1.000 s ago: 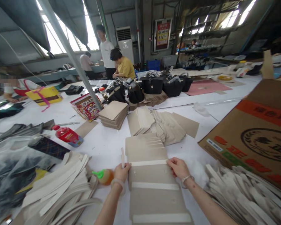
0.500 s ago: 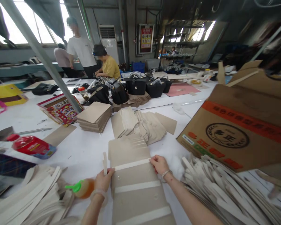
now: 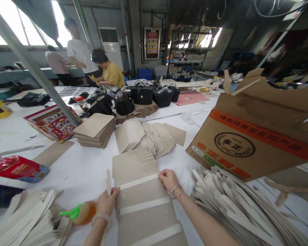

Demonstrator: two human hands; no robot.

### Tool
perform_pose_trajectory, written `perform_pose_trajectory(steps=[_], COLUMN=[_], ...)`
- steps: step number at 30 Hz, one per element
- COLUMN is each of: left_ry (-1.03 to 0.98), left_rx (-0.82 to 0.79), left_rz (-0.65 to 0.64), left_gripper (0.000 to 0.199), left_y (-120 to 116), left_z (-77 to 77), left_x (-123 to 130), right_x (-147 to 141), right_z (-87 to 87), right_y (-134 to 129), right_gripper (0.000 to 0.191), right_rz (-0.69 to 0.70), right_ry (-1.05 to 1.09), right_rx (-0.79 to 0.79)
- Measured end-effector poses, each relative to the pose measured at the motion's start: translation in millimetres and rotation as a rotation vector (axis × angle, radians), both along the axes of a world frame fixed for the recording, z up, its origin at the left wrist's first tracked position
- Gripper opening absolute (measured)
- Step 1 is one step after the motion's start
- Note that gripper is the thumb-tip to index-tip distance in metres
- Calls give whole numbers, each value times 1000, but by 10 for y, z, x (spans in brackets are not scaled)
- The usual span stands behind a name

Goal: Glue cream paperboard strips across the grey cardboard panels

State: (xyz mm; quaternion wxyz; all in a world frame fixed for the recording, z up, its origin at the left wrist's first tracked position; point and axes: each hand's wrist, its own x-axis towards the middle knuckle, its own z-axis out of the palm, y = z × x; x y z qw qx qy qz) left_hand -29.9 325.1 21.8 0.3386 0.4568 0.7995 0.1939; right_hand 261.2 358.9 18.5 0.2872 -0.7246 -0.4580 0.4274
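Note:
Overlapping grey-beige cardboard pieces (image 3: 141,193) run in a row down the table in front of me, with pale strips lying across them. One such strip (image 3: 138,181) spans the board between my hands. My right hand (image 3: 168,180) pinches its right end at the board's edge. At its left end, my left hand (image 3: 105,201) is closed at the board's edge, and a short loose strip (image 3: 108,182) stands up from those fingers. A squeeze bottle (image 3: 84,212) with a green nozzle and amber liquid lies beside my left wrist.
Piles of loose strips lie at left (image 3: 33,218) and right (image 3: 241,205). Ahead are stacked boards (image 3: 94,130), fanned pieces (image 3: 146,136) and black handbags (image 3: 141,94). A large carton (image 3: 251,136) stands right, a red bottle (image 3: 20,168) lies left. Several people work behind.
The camera view has turned slightly right, so the scene sits further left. Both hands stay at the same strip. In the background, the person in yellow has raised a hand with something yellow.

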Motion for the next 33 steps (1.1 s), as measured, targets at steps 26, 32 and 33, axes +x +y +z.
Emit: perform_pose_trajectory(steps=[26,32,33], left_ry=[38,-99,-135], left_rx=[73,124,131], left_rz=[78,9,-15], left_gripper=[21,34,37], left_y=[-57,-168,-217], left_z=[115,408,506], left_x=[128,129,176], right_x=[120,229,181], right_z=[-83,144,210], right_y=[-15,-206,-267], right_gripper=[8,11,11], right_rz=[-29,-55,-33], right_ry=[18,-8,3], right_rx=[43,135,148])
